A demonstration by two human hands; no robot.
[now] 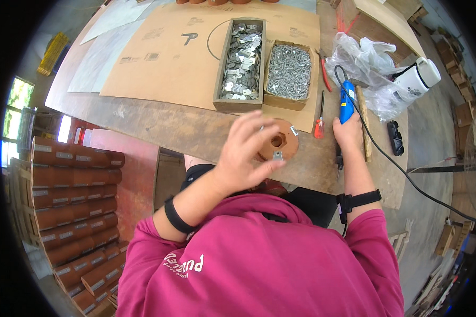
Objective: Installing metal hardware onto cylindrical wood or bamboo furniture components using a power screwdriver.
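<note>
My left hand [248,150] hovers over the left side of a round reddish-brown disc [290,134], thumb and fingers apart and holding nothing. The disc has a hole in its middle and lies at the near edge of the table. Small metal plates sit at its rim, one of them a grey plate [278,156] beside my thumb. My right hand [349,132] is wrapped round a blue corded electric screwdriver [347,100], its bit pointing back toward me. Farther away stand a long wooden box of small metal plates [242,66] and a cardboard box of screws [289,73].
A screwdriver with a red handle [319,128] and red-handled pliers [325,75] lie right of the boxes. Plastic bags [365,58], a white bottle [415,75] and a black object [394,138] sit farther right. The black cord [388,150] trails right. Stacked brown cylinders [74,193] stand at left.
</note>
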